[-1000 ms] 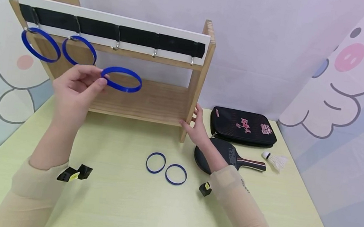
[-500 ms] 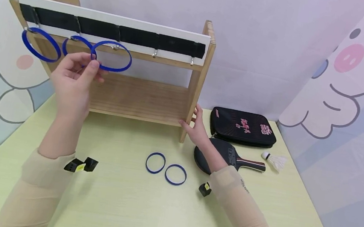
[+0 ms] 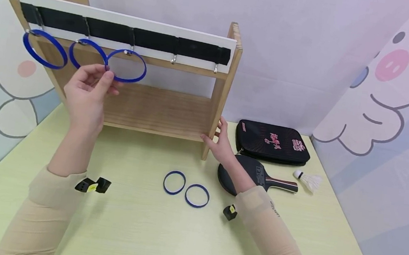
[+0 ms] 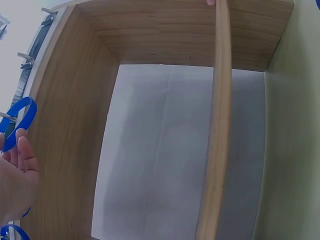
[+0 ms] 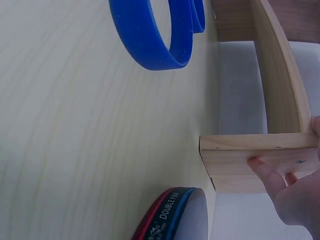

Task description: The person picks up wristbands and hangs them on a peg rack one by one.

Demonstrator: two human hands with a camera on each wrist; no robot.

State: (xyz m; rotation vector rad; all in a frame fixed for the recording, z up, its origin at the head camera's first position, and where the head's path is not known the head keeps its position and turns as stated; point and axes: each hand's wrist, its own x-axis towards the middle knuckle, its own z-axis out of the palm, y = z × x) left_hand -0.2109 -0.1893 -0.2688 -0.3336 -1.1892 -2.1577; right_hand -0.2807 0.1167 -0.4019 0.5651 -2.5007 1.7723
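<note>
In my left hand (image 3: pixel 87 96) I pinch a thin blue ring (image 3: pixel 129 81), tilted, its upper edge at the middle hook (image 3: pixel 132 44) of an upright wooden shelf (image 3: pixel 164 112). Two matching rings (image 3: pixel 32 53) hang to its left; two more blue rings (image 3: pixel 172 193) lie flat, just beside each other.

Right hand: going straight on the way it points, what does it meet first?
The shelf's right side panel. The right hand is touching it now, with a finger on its outer face, so there seems to be no free travel; exact pointing in depth is unclear.
</note>
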